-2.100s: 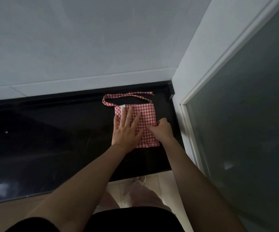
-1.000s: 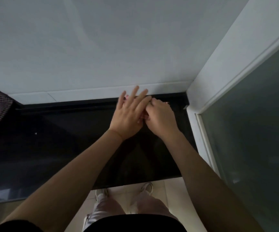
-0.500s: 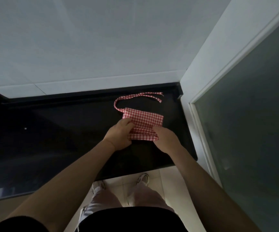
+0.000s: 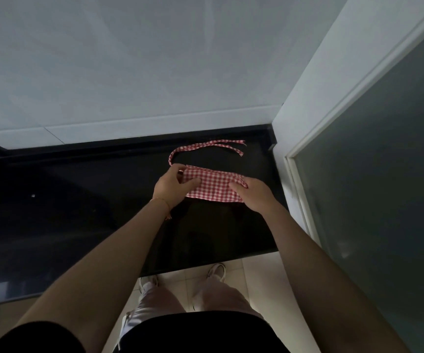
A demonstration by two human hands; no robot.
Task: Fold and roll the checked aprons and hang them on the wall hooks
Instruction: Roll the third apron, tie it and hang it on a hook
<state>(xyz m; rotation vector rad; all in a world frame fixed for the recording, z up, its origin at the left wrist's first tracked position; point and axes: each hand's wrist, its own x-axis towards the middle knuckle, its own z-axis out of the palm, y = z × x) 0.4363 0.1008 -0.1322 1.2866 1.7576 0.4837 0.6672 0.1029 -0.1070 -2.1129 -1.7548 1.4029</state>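
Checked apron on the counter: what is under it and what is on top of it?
The checked apron lies on the black counter. The left hand pinches its left end; the right hand covers its right end, hiding that edge.

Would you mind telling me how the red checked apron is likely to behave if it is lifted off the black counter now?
The apron looks thin and floppy, so its folds would probably sag open. Its loose ties would likely dangle.

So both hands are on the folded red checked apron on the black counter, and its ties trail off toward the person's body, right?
Not quite. The ties trail away from the person, toward the wall, as the head view shows. Both the left hand and right hand are on the folded apron on the black counter.
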